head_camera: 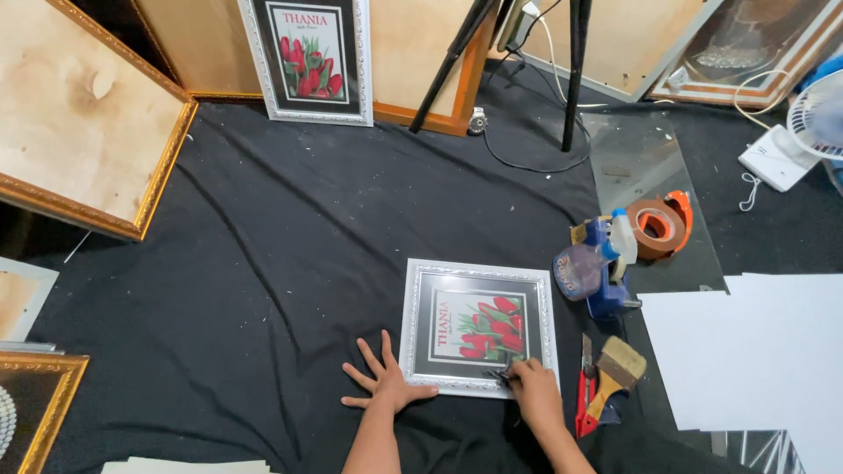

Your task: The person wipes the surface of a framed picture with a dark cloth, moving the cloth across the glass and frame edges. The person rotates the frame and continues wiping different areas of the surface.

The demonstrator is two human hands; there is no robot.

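1. Head view, looking down: your left hand lies flat on the black cloth, fingers spread wide and holding nothing, its thumb side just touching the lower left corner of a small silver-framed picture of red tulips.

2. Head view, right side: your right hand is curled over the frame's lower right corner, pinching a small dark tool whose tip rests on the near rail. What the tool is cannot be made out.

3. Head view, the key relation: the frame lies face up straight ahead of you, between your two hands, its near edge running left to right. The right hand is the one on the frame itself; the left only braces beside it.

4. Head view, to the right of the frame: a red utility knife and a wooden-handled brush lie just beside your right hand. Farther off are a blue tape dispenser, a roll of brown tape and white sheets.

5. Head view, far edge: a second tulip picture leans upright, with gold frames at left and black tripod legs behind.
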